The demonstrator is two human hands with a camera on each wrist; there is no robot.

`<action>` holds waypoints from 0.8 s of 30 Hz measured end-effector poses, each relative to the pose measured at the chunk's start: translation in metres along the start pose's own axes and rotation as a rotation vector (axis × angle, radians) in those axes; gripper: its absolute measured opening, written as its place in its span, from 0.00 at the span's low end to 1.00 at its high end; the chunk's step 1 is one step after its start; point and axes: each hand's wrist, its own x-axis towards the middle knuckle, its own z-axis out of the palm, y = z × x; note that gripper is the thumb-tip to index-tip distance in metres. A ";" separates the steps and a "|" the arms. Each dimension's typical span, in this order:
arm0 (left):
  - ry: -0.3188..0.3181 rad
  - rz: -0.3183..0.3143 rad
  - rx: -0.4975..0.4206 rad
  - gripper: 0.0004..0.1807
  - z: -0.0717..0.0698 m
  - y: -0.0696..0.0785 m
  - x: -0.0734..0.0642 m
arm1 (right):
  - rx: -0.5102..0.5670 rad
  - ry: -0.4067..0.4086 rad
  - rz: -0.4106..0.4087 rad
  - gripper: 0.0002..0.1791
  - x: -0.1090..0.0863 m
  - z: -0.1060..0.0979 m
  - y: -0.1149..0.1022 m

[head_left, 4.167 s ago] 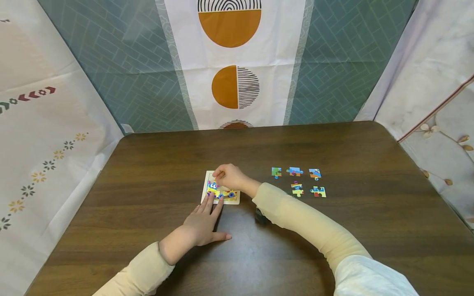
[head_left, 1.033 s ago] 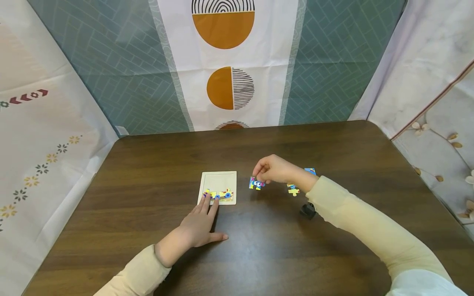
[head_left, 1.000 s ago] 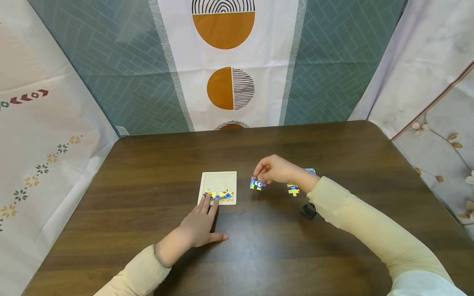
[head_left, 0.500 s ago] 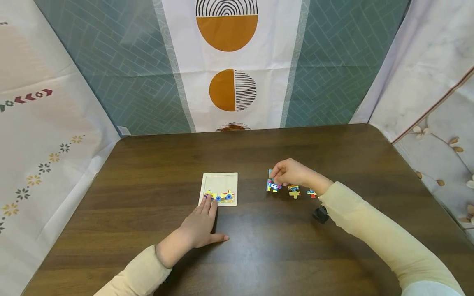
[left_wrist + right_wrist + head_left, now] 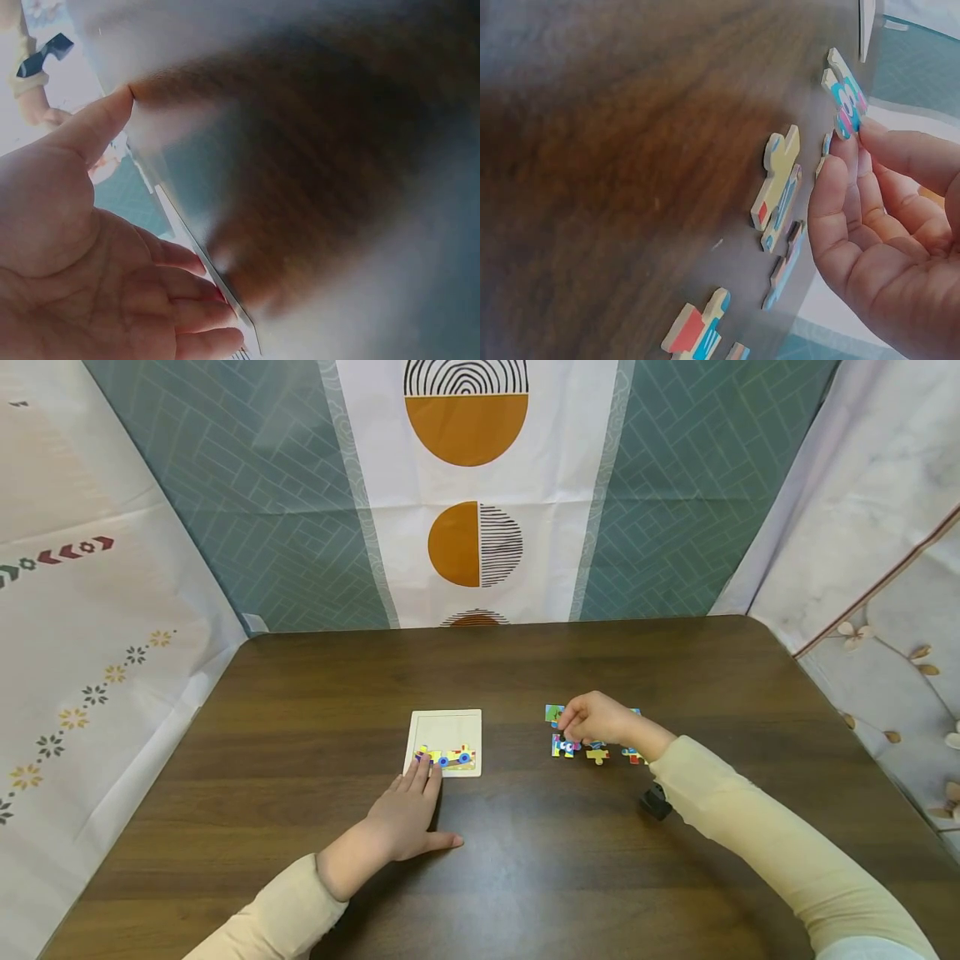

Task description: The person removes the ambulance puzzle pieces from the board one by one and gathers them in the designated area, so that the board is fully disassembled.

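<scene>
My right hand (image 5: 603, 718) pinches a jigsaw piece with cartoon eyes (image 5: 562, 747) between thumb and fingers. In the right wrist view, this eyed piece (image 5: 845, 97) tilts at the fingertips; whether it touches the table cannot be told. To the left, a pale puzzle tray (image 5: 447, 725) lies flat, with yellow vehicle pieces (image 5: 456, 758) along its lower edge. My left hand (image 5: 405, 822) rests its straight fingers on the tray's near left part, partly covering those pieces, thumb spread on the table. The left wrist view shows the fingers at the tray's edge (image 5: 196, 247).
Loose jigsaw pieces lie around the right hand: a green one (image 5: 553, 712), a yellow one (image 5: 597, 757) and a red-and-yellow one (image 5: 632, 755), with others partly hidden behind the hand. A black wrist camera (image 5: 656, 802) hangs under the right wrist. The brown table (image 5: 337, 693) reaches back to a patterned curtain.
The right hand has lifted the eyed piece out of the tray and carried it right, down among the loose pieces. The left hand has stayed at the tray.
</scene>
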 end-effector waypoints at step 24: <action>0.019 0.004 -0.047 0.51 0.000 -0.003 -0.002 | -0.073 0.058 -0.082 0.07 0.000 0.009 -0.009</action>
